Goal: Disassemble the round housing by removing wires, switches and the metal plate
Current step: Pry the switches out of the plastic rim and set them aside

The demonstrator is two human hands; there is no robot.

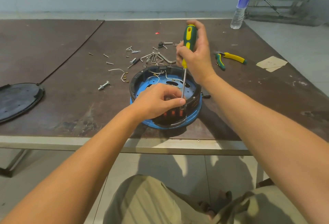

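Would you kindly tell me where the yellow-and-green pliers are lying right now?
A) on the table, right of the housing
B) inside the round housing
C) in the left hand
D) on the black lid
A: the pliers lie untouched on the table right of the round housing; the right hand grips the screwdriver.

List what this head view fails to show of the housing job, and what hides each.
- Head view: tip of the screwdriver, behind the thumb of the left hand.
- Head view: whether the left hand holds anything, covered by its own fingers.
- Head view: the black cover, cut off by the left edge.
- Head view: heads of the loose screws, too small.
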